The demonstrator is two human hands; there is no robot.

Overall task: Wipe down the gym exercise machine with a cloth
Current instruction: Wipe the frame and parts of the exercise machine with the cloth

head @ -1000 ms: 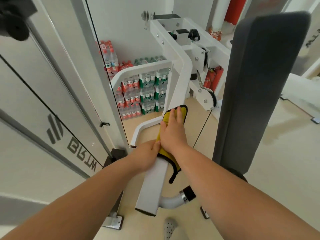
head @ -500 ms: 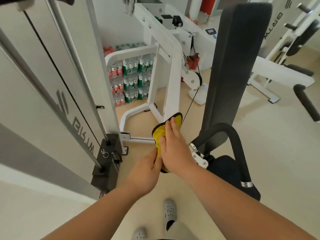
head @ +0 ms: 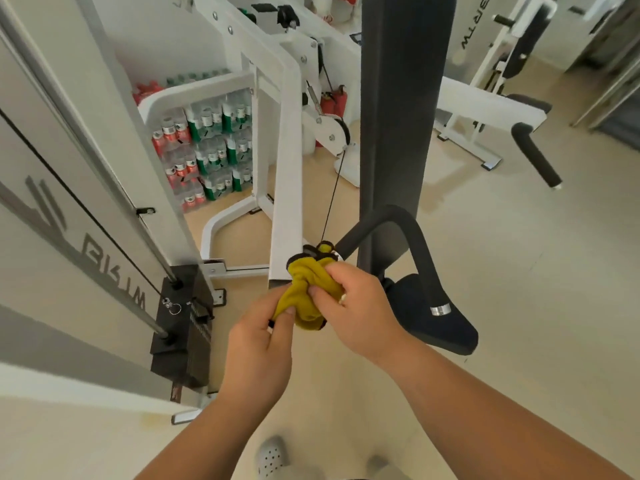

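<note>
Cloth (head: 304,296) now bunched at lower end of white frame beam (head: 285,188), no longer pressed flat on it. I see left hand (head: 256,344) pinching lower corner, right hand (head: 360,310) clutching upper wad. Risks: loose black trim snags cable (head: 332,199) just beside; weak pinch drops cloth to floor.

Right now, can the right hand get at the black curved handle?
Probably yes. The black curved handle lies just beyond the right hand, nothing between them, though that hand grips the yellow cloth.
</note>
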